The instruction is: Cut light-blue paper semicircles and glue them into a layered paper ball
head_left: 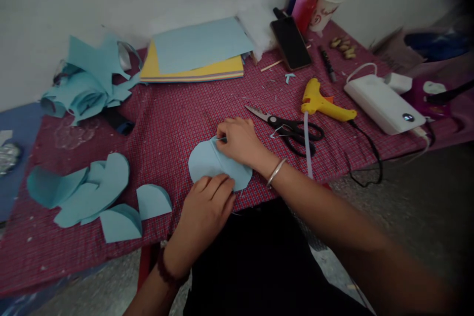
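Observation:
A rounded piece of light blue paper with a crease down its middle lies on the checked cloth in front of me. My right hand grips it at the far end of the crease, fingers curled. At the near edge, my left hand has its bent fingers closed on the same paper; its fingertips are partly hidden. Black-handled scissors rest just right of my right hand. Folded blue quarter-circles and a pile of rounded blue cutouts lie to the left.
A yellow glue gun with its cord sits at the right, beside a white power bank. Coloured sheets are stacked at the back, with blue scraps to their left. A phone, bottles and paper cup stand farther back.

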A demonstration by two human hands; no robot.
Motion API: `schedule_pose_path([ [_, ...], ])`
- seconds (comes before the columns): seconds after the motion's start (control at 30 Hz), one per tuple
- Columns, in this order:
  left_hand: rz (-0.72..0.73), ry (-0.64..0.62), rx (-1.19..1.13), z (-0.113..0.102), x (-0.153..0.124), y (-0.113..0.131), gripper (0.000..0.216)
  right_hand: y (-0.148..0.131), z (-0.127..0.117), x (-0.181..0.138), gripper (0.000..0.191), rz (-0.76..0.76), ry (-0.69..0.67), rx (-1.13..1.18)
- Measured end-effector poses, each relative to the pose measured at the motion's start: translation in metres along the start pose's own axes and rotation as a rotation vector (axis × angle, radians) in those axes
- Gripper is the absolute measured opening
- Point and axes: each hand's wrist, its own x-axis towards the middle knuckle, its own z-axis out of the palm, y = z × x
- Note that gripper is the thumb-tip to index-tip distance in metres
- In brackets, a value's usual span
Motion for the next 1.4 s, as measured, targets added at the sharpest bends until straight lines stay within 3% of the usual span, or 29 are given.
schedule_pose_path([
  [0.47, -0.045, 0.018, -0.011, -0.0011, -0.0003, -0.0014, 0.041, -0.0008, 0.0002, 0.0032, 0.009, 0.015, 0.021, -0.021],
  [0.93, -0.054, 0.041, -0.054, -0.002, -0.0035, -0.0034, 0.034, -0.0036, 0.0064, 0.0011, 0.01, 0.022, 0.088, -0.038],
  [1.4, -0.052, 0.017, -0.07, -0.0009, -0.0053, -0.0041, 0.03, -0.0076, 0.0095, 0.0, 0.013, 0.069, 0.073, -0.057],
])
